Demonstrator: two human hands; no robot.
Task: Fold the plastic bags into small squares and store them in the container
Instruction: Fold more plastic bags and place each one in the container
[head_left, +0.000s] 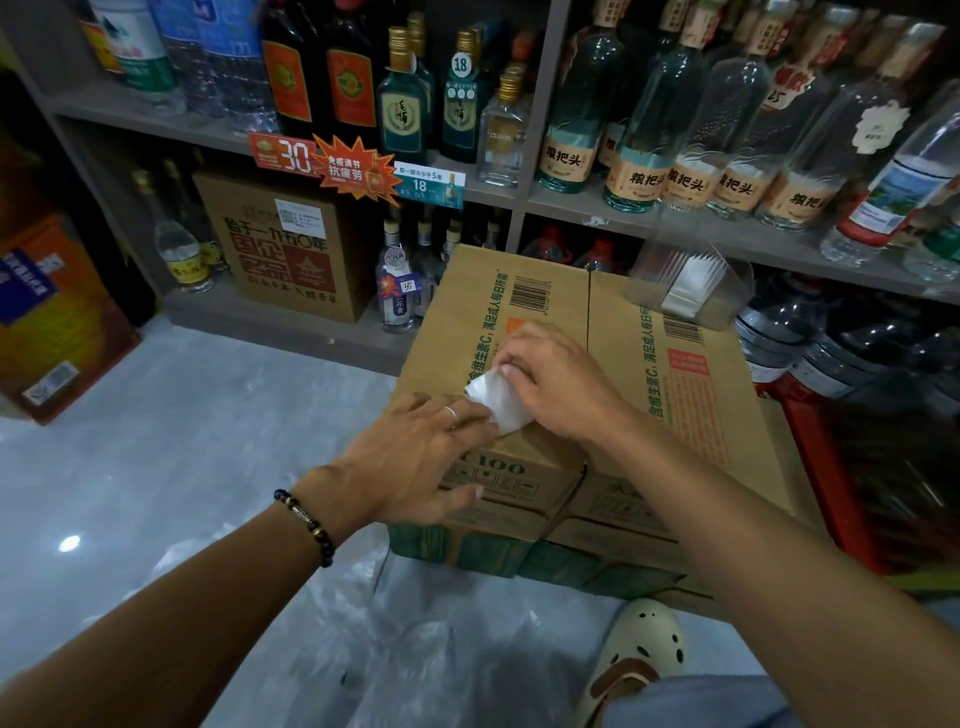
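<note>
A white plastic bag (497, 399), folded down to a small square, lies on top of a brown cardboard box (550, 312). My left hand (415, 457) presses flat on the bag's near-left corner with straight fingers. My right hand (550, 384) bends over the bag's right side and pinches its upper edge with the fingertips. A clear plastic container (685, 280) stands on the far right of the box top and holds several folded white bags in a row.
Shelves of glass bottles (649, 130) rise behind the box. Loose clear plastic bags (441, 639) lie on the grey floor near my shoe (639, 654). A red crate (831, 467) with large bottles stands right of the box. More cartons sit at the left.
</note>
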